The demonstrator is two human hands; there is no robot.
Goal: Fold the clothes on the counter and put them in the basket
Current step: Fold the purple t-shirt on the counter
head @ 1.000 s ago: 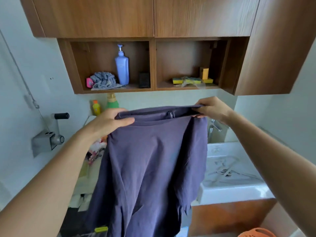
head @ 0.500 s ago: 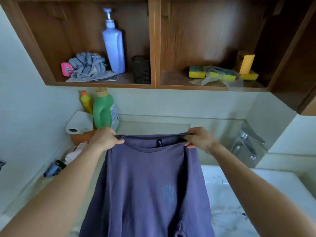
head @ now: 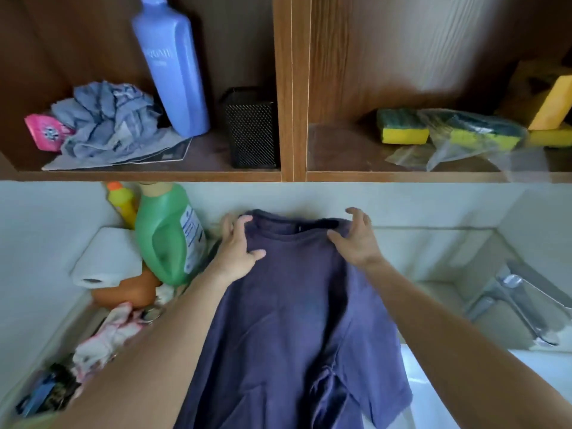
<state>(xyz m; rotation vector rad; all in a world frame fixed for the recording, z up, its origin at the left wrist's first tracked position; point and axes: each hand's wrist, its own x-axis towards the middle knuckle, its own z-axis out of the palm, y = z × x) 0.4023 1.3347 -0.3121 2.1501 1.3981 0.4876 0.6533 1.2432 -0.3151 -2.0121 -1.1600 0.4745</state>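
Head view showed the left hand (head: 240,249) gripping the shirt (head: 294,320) at one shoulder, the right hand (head: 356,239) on the other, its grip unclear; the shirt lay spread below both, likely for folding

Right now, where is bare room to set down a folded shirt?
Free: the right shelf floor, between the divider and the sponges; the pale surface between the shirt and the faucet. Crowded: left of the shirt, by green bottle, paper roll, clothes pile.

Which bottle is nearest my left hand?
The green bottle, right beside the left hand; the yellow bottle stands behind it, and the blue bottle is up on the shelf.
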